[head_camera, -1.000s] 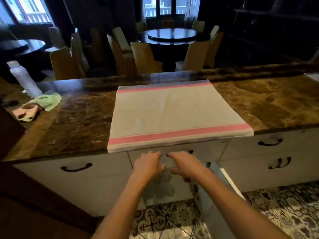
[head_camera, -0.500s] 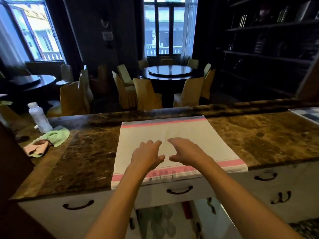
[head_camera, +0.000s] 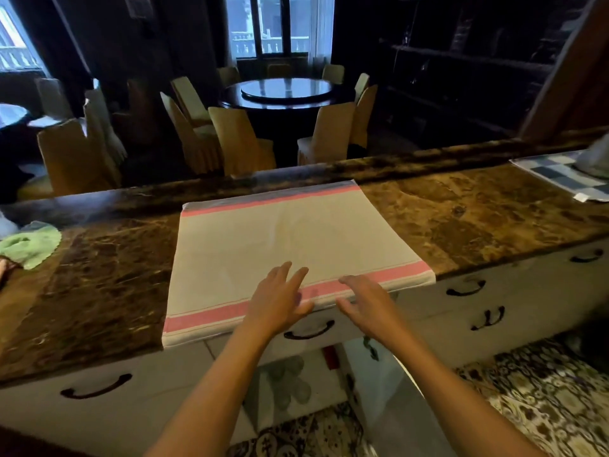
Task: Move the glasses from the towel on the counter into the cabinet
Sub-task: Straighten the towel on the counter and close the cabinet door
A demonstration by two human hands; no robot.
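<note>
A white towel (head_camera: 283, 245) with pink stripes lies flat on the brown marble counter (head_camera: 478, 219); nothing stands on it. Several clear glasses (head_camera: 290, 380) sit inside the open cabinet (head_camera: 316, 397) below the counter, its door (head_camera: 385, 384) swung out to the right. My left hand (head_camera: 280, 300) hovers over the towel's near pink stripe, fingers spread, holding nothing. My right hand (head_camera: 369, 303) is beside it at the counter's front edge, fingers apart and empty.
A green cloth (head_camera: 31, 244) lies at the counter's left end and a blue checked cloth (head_camera: 560, 176) at the right end. Drawer handles (head_camera: 308, 331) line the white cabinet front. Patterned floor tiles (head_camera: 534, 400) lie below. A dining table and chairs (head_camera: 286, 90) stand beyond the counter.
Both hands rose from the cabinet opening to above the towel's front edge, then spread their fingers and drifted apart. The view tilted up and then slightly down.
</note>
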